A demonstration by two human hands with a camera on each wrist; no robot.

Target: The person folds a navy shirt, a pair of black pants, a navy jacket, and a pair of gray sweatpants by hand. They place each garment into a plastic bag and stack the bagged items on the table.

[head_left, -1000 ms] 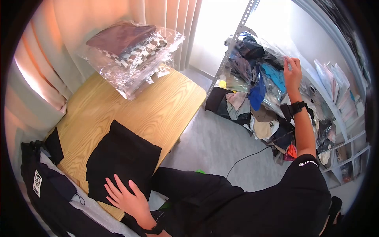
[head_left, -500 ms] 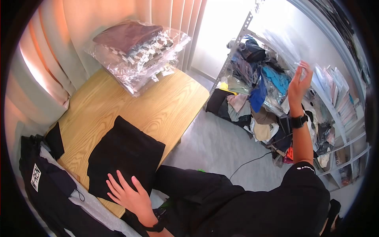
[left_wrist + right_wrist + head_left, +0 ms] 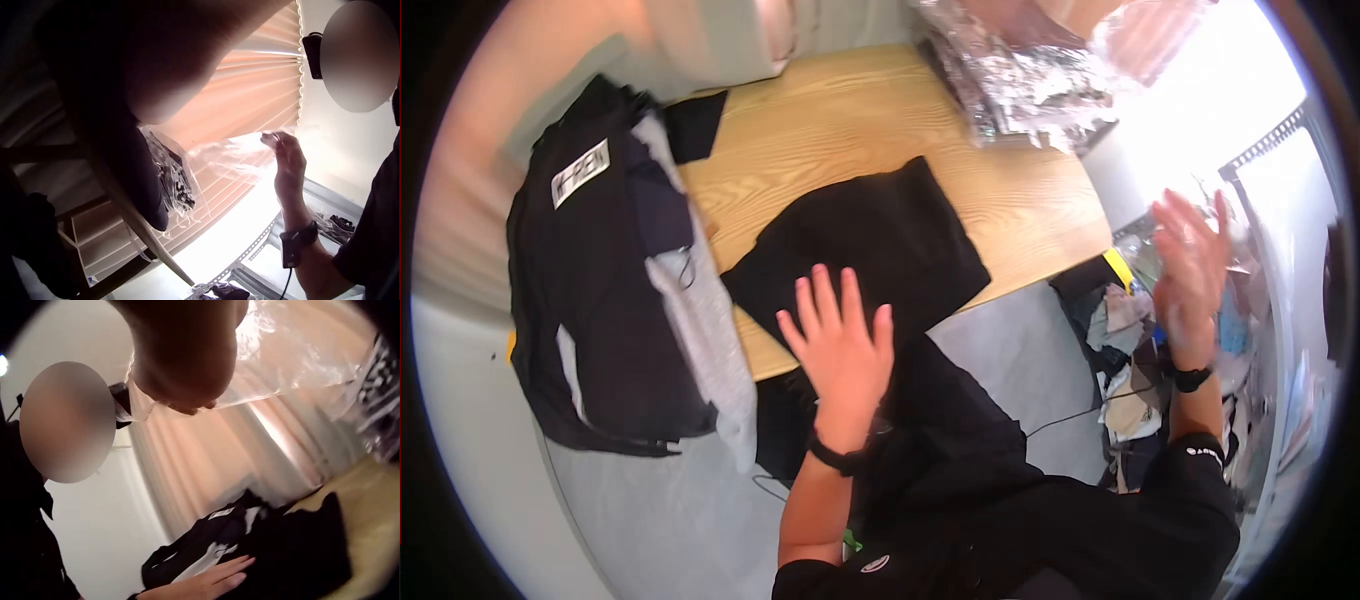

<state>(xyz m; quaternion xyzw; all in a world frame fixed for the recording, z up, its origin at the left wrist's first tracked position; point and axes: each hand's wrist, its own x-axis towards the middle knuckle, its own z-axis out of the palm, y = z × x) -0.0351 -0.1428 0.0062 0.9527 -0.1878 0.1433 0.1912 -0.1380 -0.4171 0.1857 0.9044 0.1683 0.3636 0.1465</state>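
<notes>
A black folded garment (image 3: 870,230) lies on the wooden table (image 3: 1030,200). My left hand (image 3: 837,340), fingers spread and straight, rests at its near edge. My right hand (image 3: 1193,270) is raised to the right of the table and looks blurred in the head view. It pinches a clear plastic bag (image 3: 294,356), which in the right wrist view stretches out beyond the hand. The left wrist view has this right hand (image 3: 290,169) with its fingertips at the bag's edge.
Bagged clothes (image 3: 1040,90) are stacked at the table's far end. A black jacket (image 3: 590,300) and a grey garment (image 3: 710,350) hang at the left. Heaped clothes (image 3: 1125,400) and a metal shelf frame (image 3: 1270,140) stand at the right, with curtains behind the table.
The head view has turned left, so the table and garment appear shifted. My right hand has moved from over the clothes heap toward the table with the plastic bag. My left hand stays on the garment.
</notes>
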